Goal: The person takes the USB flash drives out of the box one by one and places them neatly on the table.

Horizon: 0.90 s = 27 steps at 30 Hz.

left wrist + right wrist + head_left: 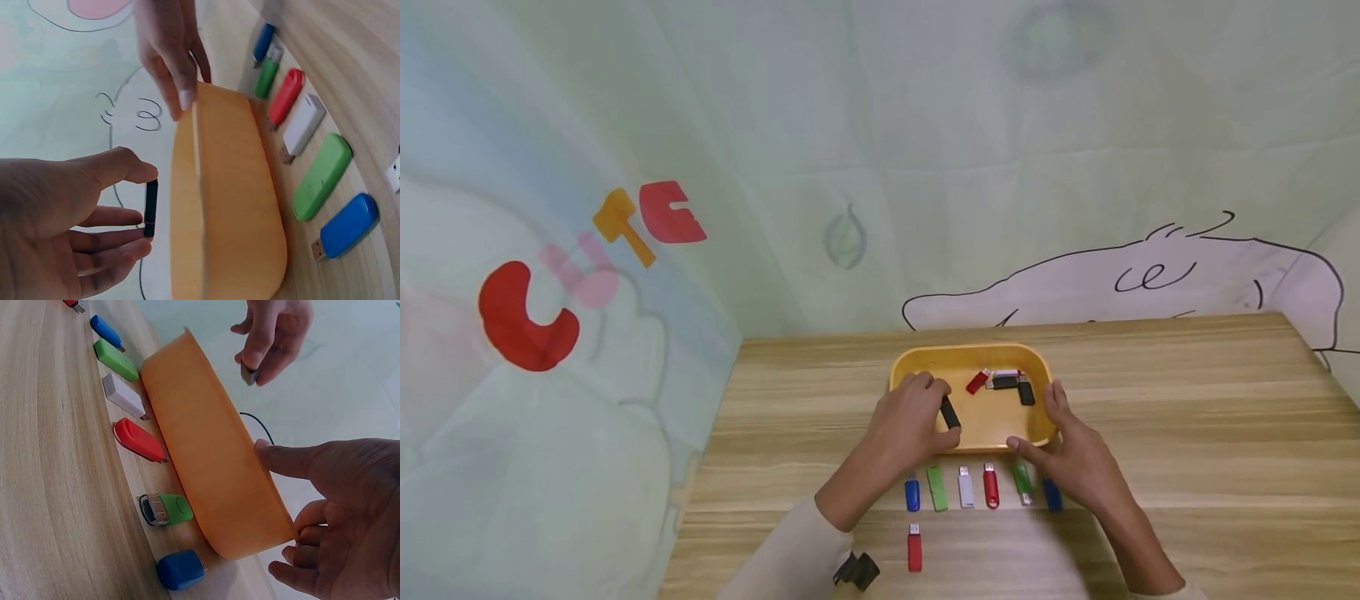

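My left hand [906,425] pinches a black USB flash drive [951,412] between thumb and fingertips, above the left part of an orange plastic tray [981,429]. In the left wrist view the drive [150,208] stands on edge, beside the tray's rim. My right hand [1082,462] grips the tray's near right corner, thumb on the front rim and fingers along the right side. Inside the tray, at the back right, lie a red USB drive [977,382], black ones [1026,392] and a white one partly covered.
In front of the tray runs a row of USB drives: blue [912,493], green [937,489], white [966,488], red [991,486], another green [1022,483] and another blue [1052,495]. Nearer me lies a red drive [913,550]. A printed cloth [820,275] hangs behind the wooden table [1187,417].
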Available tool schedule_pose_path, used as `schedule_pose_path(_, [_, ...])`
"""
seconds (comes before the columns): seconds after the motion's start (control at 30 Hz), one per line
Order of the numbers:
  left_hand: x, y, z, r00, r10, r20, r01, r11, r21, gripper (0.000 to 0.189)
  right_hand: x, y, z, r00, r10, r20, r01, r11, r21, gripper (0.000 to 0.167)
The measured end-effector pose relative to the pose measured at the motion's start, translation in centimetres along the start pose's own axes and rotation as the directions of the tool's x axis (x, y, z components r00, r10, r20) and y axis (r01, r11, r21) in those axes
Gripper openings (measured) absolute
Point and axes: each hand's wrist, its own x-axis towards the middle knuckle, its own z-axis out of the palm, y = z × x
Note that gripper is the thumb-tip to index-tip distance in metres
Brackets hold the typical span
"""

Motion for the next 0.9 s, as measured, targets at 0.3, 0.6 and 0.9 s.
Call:
schedule_pose_path(0.3, [-3.0, -0.4, -0.8, 0.998, 0.056, 0.003, -0.056, 0.998, -0.027, 0.060, -0.1, -0.1, 0.0, 1.000, 0.014, 0.008, -0.014, 1.000, -0.008, 0.107])
schedule_pose_path(0.6, [-4.6, -0.5, -0.5, 0.999, 0.039, 0.023, -0.038, 0.998, -0.046, 0.060, 0.1, -0.2, 0.0, 1.000, 0.015, 0.014, -0.015, 1.000, -0.019, 0.109])
schedule_pose_path(0.9, [-5.8, -0.2, -0.1, 0.999, 0.043, 0.020, -0.043, 0.998, -0.044, 0.059, -0.1, -0.2, -0.1, 1.000, 0.012, 0.008, -0.012, 1.000, -0.024, 0.109])
